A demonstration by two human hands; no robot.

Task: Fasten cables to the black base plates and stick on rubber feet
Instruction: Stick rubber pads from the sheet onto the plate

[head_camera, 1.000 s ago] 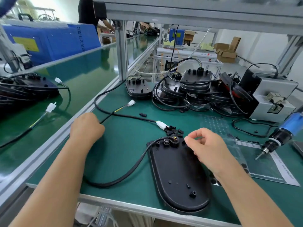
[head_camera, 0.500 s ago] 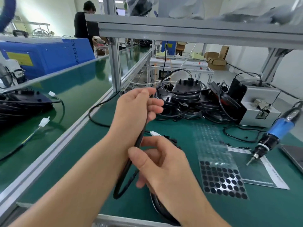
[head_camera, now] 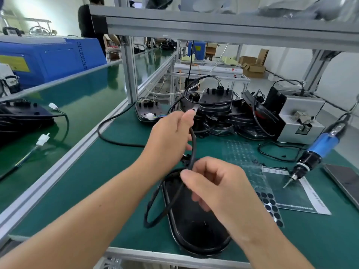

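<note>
- Black cable (head_camera: 191,150) is the thing in hand; it runs up from the plate (head_camera: 196,228) on the green desk (head_camera: 108,171), and a slack loop of it hangs off the plate's left edge.
- Left hand (head_camera: 169,140) holds the upper run, thumb and fingers closed on it as a grip; right hand (head_camera: 215,189) pinches the same cable lower down, just above the plate's far end, fingers curled round it.
- Step in hand, as I judge it: gathering and dressing the cable so that it can be fastened to the plate; the feet do not look to be stuck on yet.
- Where the cable enters the plate is hidden behind the right hand, so I cannot tell whether a clamp is already seated there.
- Next move calls for laying the cable flat along its seat at the far end of the plate, keeping the loop tidy; then a clip from the small black bits (head_camera: 258,163) beyond, and the blue driver (head_camera: 318,150) hanging at the right.
- Sheet of feet (head_camera: 269,203) lies just right of the plate, partly under the right wrist; a stack of plates (head_camera: 214,107) with cables stands at the far side of the desk.
</note>
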